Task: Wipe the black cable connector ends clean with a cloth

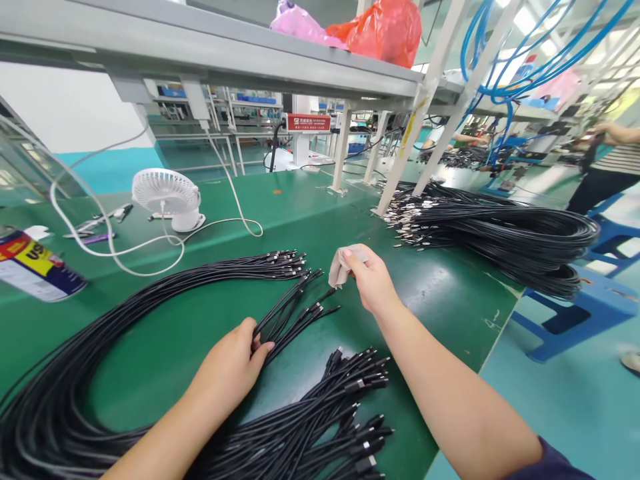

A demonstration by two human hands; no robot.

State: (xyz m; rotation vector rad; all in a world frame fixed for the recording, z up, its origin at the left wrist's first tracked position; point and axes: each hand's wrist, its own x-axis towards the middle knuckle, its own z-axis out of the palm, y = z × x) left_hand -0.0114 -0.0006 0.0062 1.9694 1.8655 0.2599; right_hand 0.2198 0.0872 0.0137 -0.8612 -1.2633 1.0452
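Observation:
Several black cables (287, 315) with metal-tipped connectors run through my left hand (237, 363), whose fingers are closed round them. A small light-grey cloth (340, 268) is pinched in my right hand (369, 275), just beyond those connector ends. Whether the cloth touches a connector I cannot tell. Behind my left hand lies a neat row of cable ends (280, 265), part of a bundle that curves round to the left. In front, a thick pile of black cables (320, 407) spreads its connectors to the right, partly hidden by my left forearm.
A white fan (167, 193) with a white cord stands at the back left. Nearer is a can (37, 267). Bundled black cables (490, 227) lie at the right edge of the green table (425, 287). Blue stools (585, 307) and a person (613, 160) are beyond. A shelf (210, 50) hangs overhead.

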